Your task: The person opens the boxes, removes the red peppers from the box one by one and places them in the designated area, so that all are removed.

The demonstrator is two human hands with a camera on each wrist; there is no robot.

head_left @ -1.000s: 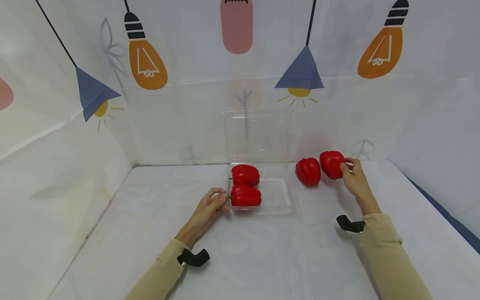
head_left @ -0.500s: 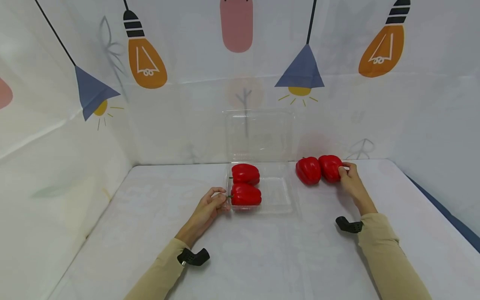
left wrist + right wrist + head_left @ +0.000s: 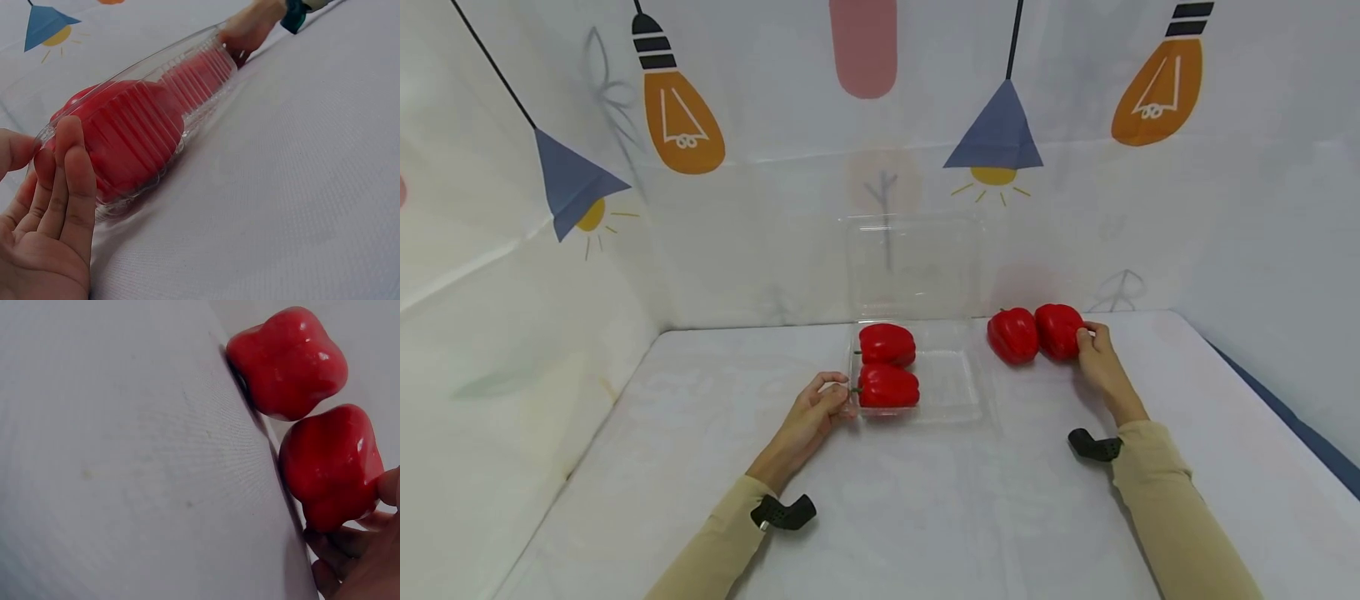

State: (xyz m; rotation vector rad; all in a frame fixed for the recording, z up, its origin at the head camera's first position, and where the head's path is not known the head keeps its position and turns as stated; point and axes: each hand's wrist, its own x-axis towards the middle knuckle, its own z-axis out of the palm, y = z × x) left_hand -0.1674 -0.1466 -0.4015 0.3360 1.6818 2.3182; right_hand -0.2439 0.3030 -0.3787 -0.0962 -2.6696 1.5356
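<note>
My left hand (image 3: 811, 421) pinches the left rim of a clear plastic clamshell box (image 3: 951, 387), thumb at the edge and fingers along the outer wall. Two red bell peppers lie in the box's left half, a rear pepper (image 3: 887, 344) and a front pepper (image 3: 889, 387), stems to the left. To the right of the box, my right hand (image 3: 1103, 360) grips a red bell pepper (image 3: 331, 465), with the thumb on its side and the fingers partly hidden behind it. Another red bell pepper (image 3: 290, 365) sits just left of that one on the table.
The box's transparent lid (image 3: 917, 267) stands raised against the patterned backdrop (image 3: 760, 242). A white cloth (image 3: 925, 508) covers the table. A black wrist mount (image 3: 784, 512) sits on the left sleeve, and another mount (image 3: 1093, 446) is on the right.
My right hand has brought its bell pepper slightly left and down, close beside the other loose pepper. The left hand keeps its hold on the box. The head view has shifted slightly.
</note>
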